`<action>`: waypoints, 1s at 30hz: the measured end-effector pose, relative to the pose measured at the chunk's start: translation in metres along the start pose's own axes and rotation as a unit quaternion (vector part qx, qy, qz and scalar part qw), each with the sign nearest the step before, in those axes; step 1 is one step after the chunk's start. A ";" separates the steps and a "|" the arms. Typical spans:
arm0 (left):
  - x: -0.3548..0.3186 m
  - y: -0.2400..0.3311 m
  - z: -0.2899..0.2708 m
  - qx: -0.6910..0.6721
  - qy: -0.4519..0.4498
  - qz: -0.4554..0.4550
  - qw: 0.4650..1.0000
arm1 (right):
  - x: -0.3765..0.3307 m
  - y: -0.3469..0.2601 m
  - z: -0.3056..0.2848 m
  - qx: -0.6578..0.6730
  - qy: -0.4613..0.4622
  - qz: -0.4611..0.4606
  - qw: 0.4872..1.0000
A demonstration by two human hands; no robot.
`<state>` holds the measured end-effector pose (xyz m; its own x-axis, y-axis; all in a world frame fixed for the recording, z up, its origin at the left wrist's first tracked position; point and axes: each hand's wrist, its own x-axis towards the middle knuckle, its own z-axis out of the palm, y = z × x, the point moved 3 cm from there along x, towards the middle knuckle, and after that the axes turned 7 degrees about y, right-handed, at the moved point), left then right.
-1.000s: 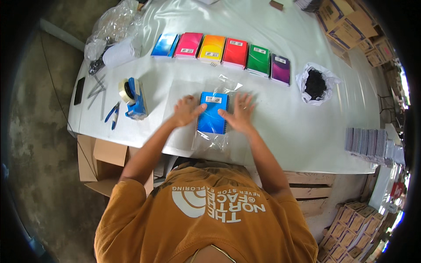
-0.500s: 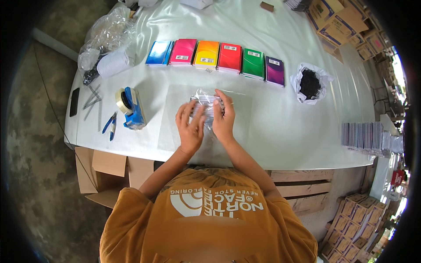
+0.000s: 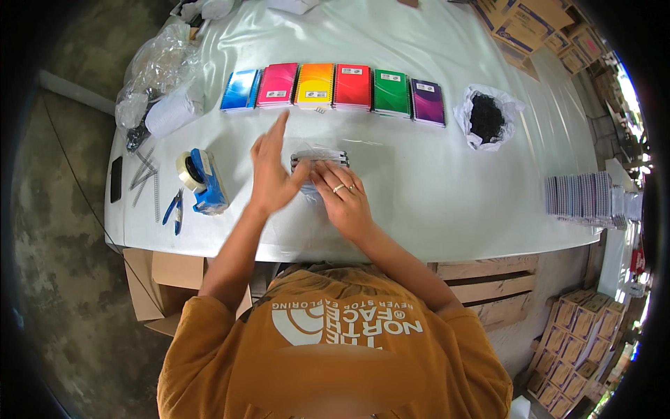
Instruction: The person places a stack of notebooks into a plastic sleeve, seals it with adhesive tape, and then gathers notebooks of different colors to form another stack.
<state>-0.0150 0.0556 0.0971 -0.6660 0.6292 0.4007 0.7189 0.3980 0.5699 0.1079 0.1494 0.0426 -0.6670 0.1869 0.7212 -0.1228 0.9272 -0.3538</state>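
Observation:
In front of me on the table lies a small stack of spiral notebooks under clear, shiny plastic film. My right hand, with rings on it, presses its fingers onto the near side of the stack. To the left, my left hand is open, its fingers pointing away from me and its thumb at the stack's near left edge. Farther off stands a row of notebook piles: blue, pink, yellow, red, green and purple.
Left on the table are a blue tape dispenser, blue-handled pliers, loose wire spirals, a dark phone and crumpled plastic. To the right are a white bag with black contents and stacked notebooks. An open carton stands below the table edge.
My left hand has come off the top of the stack, moving left and away from me with fingers extended. My right hand has shifted from the stack's right side to its near side.

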 end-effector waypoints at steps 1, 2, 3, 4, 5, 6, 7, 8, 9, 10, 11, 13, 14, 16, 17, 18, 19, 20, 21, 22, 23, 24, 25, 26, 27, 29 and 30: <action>0.015 -0.003 0.004 0.038 0.000 0.051 0.998 | 0.001 0.002 0.001 -0.001 0.005 -0.005 1.000; 0.027 -0.008 0.008 -0.023 -0.093 -0.014 0.995 | 0.001 0.002 0.001 -0.002 0.010 -0.011 1.000; 0.040 -0.008 0.009 -0.083 -0.185 -0.076 0.976 | 0.000 0.004 0.001 -0.008 0.015 -0.012 1.000; 0.045 -0.008 0.010 -0.142 -0.274 -0.137 0.941 | -0.001 0.005 0.002 -0.013 0.019 -0.014 1.000; 0.049 -0.008 0.005 -0.218 -0.200 -0.137 0.945 | -0.001 0.006 0.002 -0.018 0.024 -0.016 0.999; 0.050 -0.010 -0.001 -0.292 -0.128 -0.136 0.938 | 0.000 0.004 0.001 -0.015 0.027 -0.011 0.999; 0.051 -0.011 -0.006 -0.363 -0.054 -0.135 0.920 | 0.002 0.002 -0.001 -0.012 0.031 -0.007 0.999; 0.052 -0.005 -0.006 -0.334 0.045 -0.063 0.939 | 0.003 0.001 -0.002 -0.009 0.034 -0.003 0.999; 0.043 -0.007 0.001 -0.229 -0.026 -0.029 0.973 | 0.001 -0.001 -0.002 -0.005 0.029 -0.003 1.000; 0.035 -0.011 0.011 -0.121 -0.095 0.010 0.988 | 0.001 0.002 0.000 -0.004 0.026 -0.006 1.000; 0.027 -0.016 0.019 -0.011 -0.163 0.048 0.985 | 0.000 0.004 0.002 -0.003 0.024 -0.009 1.000; 0.005 0.002 0.020 -0.002 -0.013 0.117 0.993 | -0.004 0.010 0.005 0.029 0.054 0.012 0.998; -0.006 0.002 0.022 0.007 0.016 0.132 0.991 | -0.005 0.010 0.006 0.048 0.067 0.022 0.996; -0.025 0.012 0.026 0.046 0.048 0.143 0.987 | -0.008 0.007 0.008 0.144 0.181 0.090 0.969; -0.033 0.020 0.027 0.079 0.049 0.139 0.986 | -0.009 0.008 0.009 0.161 0.181 0.111 0.964; -0.041 0.025 0.025 0.115 0.052 0.133 0.983 | -0.008 0.006 0.010 0.182 0.181 0.132 0.958; -0.049 0.028 0.023 0.120 0.049 0.129 0.983 | -0.004 0.007 0.008 0.173 0.127 0.137 0.967; -0.058 0.030 0.021 0.125 0.046 0.124 0.983 | -0.003 0.009 0.007 0.164 0.072 0.141 0.974; -0.060 0.031 0.018 0.131 0.045 0.123 0.983 | -0.005 0.011 0.008 0.158 0.050 0.138 0.976; -0.059 0.027 0.008 0.088 0.036 0.111 0.989 | -0.009 0.013 0.010 0.153 0.028 0.135 0.979; -0.057 0.022 -0.005 0.068 0.073 0.053 0.994 | -0.013 0.014 0.011 0.148 0.005 0.130 0.980; -0.060 0.003 -0.025 0.098 0.143 0.004 0.985 | -0.009 0.013 0.009 0.123 0.001 0.120 0.985; -0.064 -0.028 -0.042 0.154 0.241 -0.048 0.957 | -0.007 0.013 0.007 0.113 0.005 0.113 0.987; -0.059 -0.044 -0.067 0.105 0.295 -0.224 0.923 | -0.007 0.014 0.006 0.102 0.010 0.109 0.989; -0.075 -0.084 -0.088 0.233 0.339 -0.242 0.879 | -0.005 0.012 0.006 0.098 0.016 0.103 0.990; -0.113 -0.177 -0.107 -0.019 0.230 -0.512 0.827 | -0.006 0.011 0.010 0.115 0.032 0.082 0.989; -0.110 -0.179 -0.112 -0.037 0.168 -0.588 0.790 | -0.008 0.012 0.010 0.118 0.038 0.073 0.990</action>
<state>-0.0926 -0.1590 0.0315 -0.8891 -0.3646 -0.2767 -0.4422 0.5284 0.7248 0.1041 0.1557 0.0269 -0.6337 0.3450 0.6924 -0.2046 0.7885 -0.5801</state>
